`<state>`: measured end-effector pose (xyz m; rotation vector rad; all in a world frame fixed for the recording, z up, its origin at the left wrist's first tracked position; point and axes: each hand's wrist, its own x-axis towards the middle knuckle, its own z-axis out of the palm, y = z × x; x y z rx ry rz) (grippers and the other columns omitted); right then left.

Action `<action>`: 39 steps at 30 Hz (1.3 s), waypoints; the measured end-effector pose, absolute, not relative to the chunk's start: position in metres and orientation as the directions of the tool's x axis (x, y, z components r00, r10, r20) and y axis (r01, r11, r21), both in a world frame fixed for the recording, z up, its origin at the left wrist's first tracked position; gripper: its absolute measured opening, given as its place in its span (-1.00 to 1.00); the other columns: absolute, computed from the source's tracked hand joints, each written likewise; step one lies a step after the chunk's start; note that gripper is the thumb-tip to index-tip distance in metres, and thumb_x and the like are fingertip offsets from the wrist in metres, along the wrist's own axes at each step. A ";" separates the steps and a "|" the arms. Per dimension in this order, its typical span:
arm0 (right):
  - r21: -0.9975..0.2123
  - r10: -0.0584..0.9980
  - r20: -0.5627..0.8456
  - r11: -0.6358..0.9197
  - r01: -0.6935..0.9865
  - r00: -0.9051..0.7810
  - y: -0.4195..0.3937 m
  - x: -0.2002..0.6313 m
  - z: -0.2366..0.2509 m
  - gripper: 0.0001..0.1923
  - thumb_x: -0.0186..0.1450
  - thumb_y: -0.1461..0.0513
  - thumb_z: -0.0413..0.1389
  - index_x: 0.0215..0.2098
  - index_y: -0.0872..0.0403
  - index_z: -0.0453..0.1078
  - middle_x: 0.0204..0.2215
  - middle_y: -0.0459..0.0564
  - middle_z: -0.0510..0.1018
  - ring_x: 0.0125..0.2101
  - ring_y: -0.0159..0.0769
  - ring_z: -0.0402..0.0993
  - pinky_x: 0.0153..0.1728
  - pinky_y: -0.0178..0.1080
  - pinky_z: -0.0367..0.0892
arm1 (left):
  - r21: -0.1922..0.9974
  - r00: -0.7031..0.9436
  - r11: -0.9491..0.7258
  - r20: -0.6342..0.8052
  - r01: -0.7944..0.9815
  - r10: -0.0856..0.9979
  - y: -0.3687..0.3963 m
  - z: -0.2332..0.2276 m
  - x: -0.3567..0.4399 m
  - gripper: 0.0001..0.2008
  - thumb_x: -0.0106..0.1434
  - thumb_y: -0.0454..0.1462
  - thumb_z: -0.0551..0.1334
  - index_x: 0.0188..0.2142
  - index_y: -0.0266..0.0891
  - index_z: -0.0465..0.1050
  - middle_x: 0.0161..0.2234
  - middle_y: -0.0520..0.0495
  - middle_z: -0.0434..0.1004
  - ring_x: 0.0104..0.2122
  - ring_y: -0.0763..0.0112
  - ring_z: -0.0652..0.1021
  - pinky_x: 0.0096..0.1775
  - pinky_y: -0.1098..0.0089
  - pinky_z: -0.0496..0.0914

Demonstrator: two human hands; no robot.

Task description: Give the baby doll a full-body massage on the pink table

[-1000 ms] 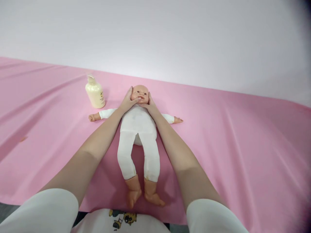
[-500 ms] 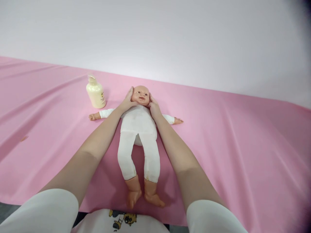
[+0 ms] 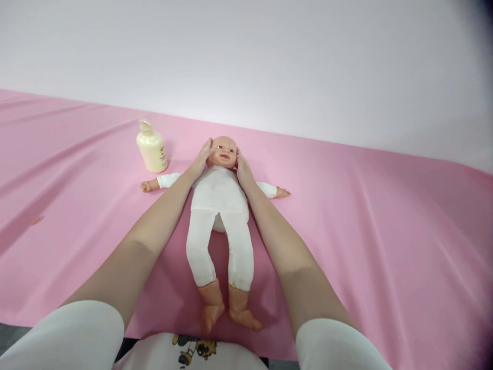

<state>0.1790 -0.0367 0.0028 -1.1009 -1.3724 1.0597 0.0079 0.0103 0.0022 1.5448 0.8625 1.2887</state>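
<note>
A baby doll point(image 3: 220, 190) with a white cloth body lies on its back, its bare feet towards me and its arms stretched out sideways. Against one side of its head, on the left, rests my left hand point(image 3: 202, 156), fingers along the head and thumb on the cheek. My right hand point(image 3: 243, 168) presses against the opposite side, its fingers by the ear and partly hidden. Together the two hands cup the doll's head between them.
A pale yellow pump bottle point(image 3: 153, 150) stands upright left of the doll's head, beyond its outstretched arm. Pink cloth point(image 3: 346, 231) with soft folds covers the table. Behind it rises a white wall point(image 3: 269, 61). A small brownish spot point(image 3: 37, 220) marks the cloth at far left.
My left thumb has shifted up from the doll's jaw onto its cheek. My right thumb has moved up from beside the chin towards the side of the head. The doll and bottle stay put.
</note>
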 end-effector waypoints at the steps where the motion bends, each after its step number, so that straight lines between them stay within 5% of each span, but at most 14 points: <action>1: -0.979 0.982 0.179 0.183 0.083 -0.058 -0.037 0.179 0.002 -0.29 0.44 -0.11 -0.20 0.49 -0.12 -0.14 0.44 -0.17 0.14 0.40 -0.23 0.15 0.37 0.03 0.20 | 0.934 0.199 -0.356 0.346 0.016 0.917 0.011 0.000 0.006 -0.20 0.33 0.17 0.09 0.40 -0.20 0.04 0.43 -0.20 0.03 0.46 -0.02 0.02 0.42 0.06 0.00; 5: -0.973 0.983 0.172 0.181 0.147 -0.069 -0.041 0.178 0.001 0.09 0.28 -0.19 0.13 0.51 -0.05 -0.37 0.50 -0.05 -0.07 0.46 -0.16 -0.03 0.44 0.01 0.02 | 0.867 0.253 -0.449 0.394 0.218 0.884 0.002 0.001 -0.007 0.25 -0.03 0.13 0.42 0.46 -0.31 -0.17 0.48 -0.31 -0.20 0.47 -0.08 -0.09 0.44 0.09 -0.11; 9: -0.971 0.977 0.176 0.193 0.140 -0.122 -0.045 0.178 0.002 0.35 0.15 -0.17 0.29 0.50 0.09 -0.51 0.49 0.14 -0.06 0.45 -0.10 0.02 0.45 0.00 -0.01 | 0.867 0.267 -0.449 0.390 0.217 0.881 -0.010 0.008 -0.012 0.29 -0.06 0.08 0.46 0.47 -0.33 -0.19 0.48 -0.34 -0.20 0.46 -0.06 -0.05 0.43 0.09 -0.07; 14: -0.956 0.977 0.202 0.213 0.202 -0.074 -0.044 0.177 0.000 0.14 0.28 -0.27 0.07 0.51 0.06 -0.40 0.49 0.07 -0.07 0.47 -0.16 -0.06 0.48 0.00 -0.15 | 0.889 0.188 -0.421 0.390 0.178 0.902 -0.012 0.008 -0.008 -0.21 0.35 0.12 0.10 0.42 -0.21 0.02 0.48 -0.18 -0.07 0.47 0.20 -0.01 0.44 0.21 -0.14; 21: -0.945 0.964 0.265 0.258 0.203 0.007 -0.045 0.166 -0.006 0.08 0.32 -0.28 -0.03 0.51 0.07 -0.39 0.49 0.09 -0.05 0.46 -0.19 -0.02 0.46 0.01 -0.10 | 0.910 0.116 -0.402 0.390 0.102 0.913 -0.016 0.002 -0.003 -0.27 0.48 0.04 -0.13 0.42 -0.46 -0.02 0.46 -0.31 -0.02 0.44 0.34 0.11 0.41 0.34 -0.01; 27: -0.979 0.970 0.157 0.178 -0.100 0.185 -0.045 0.163 -0.005 -0.28 0.48 -0.06 -0.27 0.40 0.25 0.08 0.37 0.28 0.26 0.29 -0.17 0.37 0.27 0.00 0.35 | 0.920 -0.002 -0.323 0.332 0.222 0.943 -0.032 0.008 -0.009 -0.38 0.49 0.05 -0.12 0.28 -0.31 0.31 0.29 -0.26 0.37 0.34 0.18 0.32 0.39 0.19 0.07; 30: -0.953 0.949 0.202 0.247 -0.173 0.241 -0.050 0.166 -0.005 -0.33 0.46 -0.05 -0.20 0.31 0.22 0.24 0.33 0.28 0.33 0.27 -0.18 0.40 0.28 0.02 0.33 | 0.935 -0.048 -0.286 0.302 0.212 0.952 -0.039 0.011 -0.015 -0.48 0.46 0.03 0.00 0.11 -0.29 0.45 0.20 -0.28 0.47 0.29 0.09 0.37 0.37 0.13 0.09; 35: -0.941 0.933 0.283 0.315 -0.125 0.221 -0.069 0.175 -0.008 -0.33 0.29 -0.14 0.09 0.12 0.19 0.45 0.20 0.29 0.49 0.22 -0.07 0.46 0.29 0.06 0.31 | 0.955 -0.148 -0.284 0.294 0.087 0.944 -0.040 0.018 -0.020 -0.50 0.40 -0.04 0.14 0.15 -0.38 0.38 0.28 -0.40 0.33 0.31 0.11 0.33 0.36 0.17 0.11; 39: -0.938 0.926 0.339 0.346 -0.013 0.168 -0.079 0.176 -0.008 -0.44 0.26 -0.04 0.14 0.08 0.14 0.48 0.16 0.20 0.54 0.19 -0.10 0.48 0.27 0.02 0.33 | 0.954 -0.201 -0.268 0.238 -0.138 0.950 -0.030 0.042 -0.036 -0.45 0.49 0.01 -0.09 0.26 -0.29 0.23 0.32 -0.36 0.28 0.25 0.24 0.43 0.27 0.17 0.31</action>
